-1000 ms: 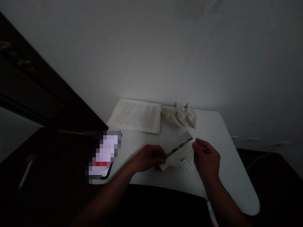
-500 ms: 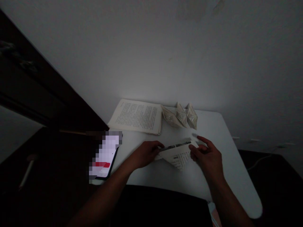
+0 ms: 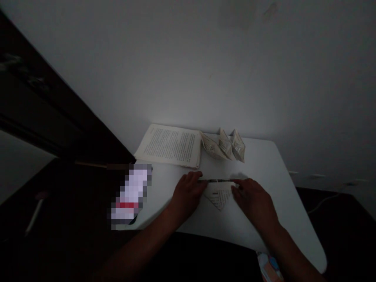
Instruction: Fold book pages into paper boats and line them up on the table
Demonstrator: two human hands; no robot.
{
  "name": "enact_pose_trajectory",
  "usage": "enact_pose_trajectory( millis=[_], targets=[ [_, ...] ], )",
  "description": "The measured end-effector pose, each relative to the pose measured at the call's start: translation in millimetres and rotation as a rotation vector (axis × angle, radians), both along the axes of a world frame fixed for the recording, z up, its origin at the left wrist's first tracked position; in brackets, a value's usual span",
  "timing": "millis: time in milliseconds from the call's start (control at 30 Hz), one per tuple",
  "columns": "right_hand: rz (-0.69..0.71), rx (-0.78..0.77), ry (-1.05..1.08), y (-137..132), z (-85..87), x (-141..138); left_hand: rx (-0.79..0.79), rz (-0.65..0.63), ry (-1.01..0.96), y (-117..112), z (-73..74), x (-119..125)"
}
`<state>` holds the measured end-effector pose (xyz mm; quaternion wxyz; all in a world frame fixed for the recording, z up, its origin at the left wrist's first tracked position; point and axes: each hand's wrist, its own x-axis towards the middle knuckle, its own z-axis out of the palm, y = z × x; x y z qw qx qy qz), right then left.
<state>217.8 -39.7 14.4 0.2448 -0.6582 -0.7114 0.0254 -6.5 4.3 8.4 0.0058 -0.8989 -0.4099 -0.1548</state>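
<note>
A printed sheet of paper (image 3: 219, 196), folded to a triangle pointing toward me with a dark-striped strip along its far edge, lies on the white table (image 3: 205, 223). At its left end my left hand (image 3: 190, 192) has its fingers closed on the strip. My right hand (image 3: 251, 196) pinches the right end between thumb and fingers. Beyond the sheet stand three folded paper boats, the left boat (image 3: 214, 148), the middle boat (image 3: 225, 144) and the right boat (image 3: 238, 147). My fingers hide both ends of the strip.
A stack of printed pages (image 3: 170, 145) lies at the back left of the table, by the wall (image 3: 205, 78). A phone (image 3: 131, 192) with its screen lit, partly blurred, rests at the left edge. Below the front edge shows a colourful packet (image 3: 268, 266).
My right hand has brought its raised fingers down onto the paper's right end. My left hand has moved slightly right over the left end. The paper's strip now looks narrower and level.
</note>
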Motion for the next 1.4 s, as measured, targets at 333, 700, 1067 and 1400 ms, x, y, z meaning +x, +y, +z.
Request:
enact_pose_trajectory(
  millis=[333, 700, 1067, 1400],
  targets=[
    [0.272, 0.047, -0.174, -1.2, -5.9, -18.4, -0.08, -0.109, -0.053, 1.6, -3.5, -5.8],
    [0.219, -0.026, -0.221, 5.4, 9.4, -32.2, -0.163, -0.033, -0.093, 5.4, 6.4, -23.9],
    [0.31, 0.128, -0.244, -1.2, -23.0, -55.8, -0.03, -0.113, -0.075, -24.6, -8.6, 2.2],
    [0.283, 0.095, -0.21, -3.6, -20.0, -38.4, -0.024, 0.001, -0.072, -29.0, -14.7, 17.5]
  ],
)
